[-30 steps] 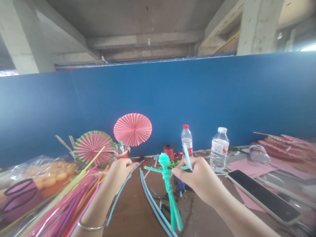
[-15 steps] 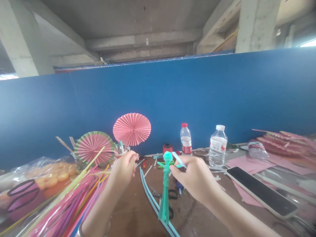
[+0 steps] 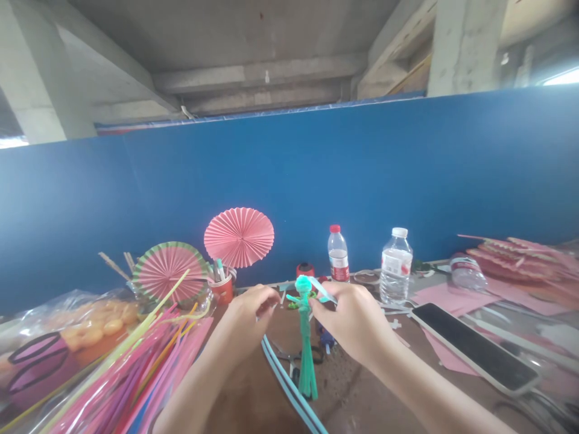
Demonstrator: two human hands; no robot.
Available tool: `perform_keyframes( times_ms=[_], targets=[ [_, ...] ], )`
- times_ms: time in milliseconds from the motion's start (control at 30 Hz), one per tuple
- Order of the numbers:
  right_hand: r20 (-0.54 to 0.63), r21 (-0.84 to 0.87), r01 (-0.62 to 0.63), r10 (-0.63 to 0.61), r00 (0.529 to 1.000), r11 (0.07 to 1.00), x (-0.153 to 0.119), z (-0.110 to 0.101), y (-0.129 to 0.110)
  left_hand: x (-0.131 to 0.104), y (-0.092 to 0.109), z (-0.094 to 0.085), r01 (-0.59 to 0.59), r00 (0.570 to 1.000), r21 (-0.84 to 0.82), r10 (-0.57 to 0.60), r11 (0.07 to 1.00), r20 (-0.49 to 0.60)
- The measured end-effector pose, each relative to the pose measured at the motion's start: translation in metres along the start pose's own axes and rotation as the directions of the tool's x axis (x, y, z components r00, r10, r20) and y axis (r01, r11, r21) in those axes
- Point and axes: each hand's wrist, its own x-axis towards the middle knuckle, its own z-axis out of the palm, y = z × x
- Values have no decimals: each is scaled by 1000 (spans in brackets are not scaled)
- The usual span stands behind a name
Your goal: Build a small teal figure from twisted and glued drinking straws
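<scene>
In the middle of the head view is a slim teal figure [image 3: 305,337], upright, with a rounded top, short side arms and a flared lower end. My right hand [image 3: 350,316] is closed in a pinch beside its upper part, on a narrow light-blue strip [image 3: 322,288] that slants up towards the figure's top. Whether those fingers also grip the figure cannot be told. To the left, my left hand [image 3: 253,310] is apart from the figure, its fingers curled in; what they hold, if anything, is hidden. Long light-blue strips [image 3: 289,386] lie on the table between my arms.
Scissors [image 3: 289,355] lie behind the figure. Two water bottles [image 3: 338,256] [image 3: 397,268] stand at the back, a phone [image 3: 474,346] at right. Left are colourful long strips [image 3: 149,361], a cup of pens [image 3: 221,289] and pink pleated paper fans [image 3: 239,237] [image 3: 169,274].
My left hand has moved right, closer to the figure, uncovering the cup of pens. My right hand still holds the light-blue strip beside the figure, which has tilted slightly.
</scene>
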Motion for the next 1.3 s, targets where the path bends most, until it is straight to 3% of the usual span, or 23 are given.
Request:
perform_keyframes(
  times_ms=[100,267,400,600,733,833,900,1033,1133,1200,1233,1300],
  targets=[
    [-16,-8,21,-21,1000,1000,0,0,0,0,0,1,7,1000,-32,-7,999,-5],
    [-17,0,43,-43,999,999,0,2,1,1,1,2,156,988,-189,-154,970,28],
    [-30,10,52,-52,998,999,0,2,0,1,0,5,203,978,-248,-209,947,1],
    [-6,-3,38,-38,999,999,0,1,0,1,1,8,215,974,-349,-228,912,6],
    [3,5,33,-33,999,999,0,0,0,3,-1,7,276,961,-412,-264,868,87],
    [7,25,39,-39,999,999,-1,0,-1,5,-6,3,213,976,-374,-181,903,120],
    [5,21,45,-45,999,999,-1,0,0,5,-12,-1,139,989,-347,-111,927,101],
    [-21,-17,53,-53,998,998,-1,4,1,6,-20,-3,246,966,-307,-257,919,6],
    [-42,-21,63,-63,997,998,-1,6,2,6,-17,2,188,968,-356,-235,916,-93],
    [-49,-16,65,-66,997,998,-1,7,2,4,-9,9,215,972,-422,-234,880,8],
    [-50,-14,64,-65,997,998,-1,8,2,4,-4,13,253,967,-456,-225,853,117],
    [-39,-10,54,-54,998,998,-1,10,2,2,6,23,331,943,-534,-254,778,215]
  ],
)
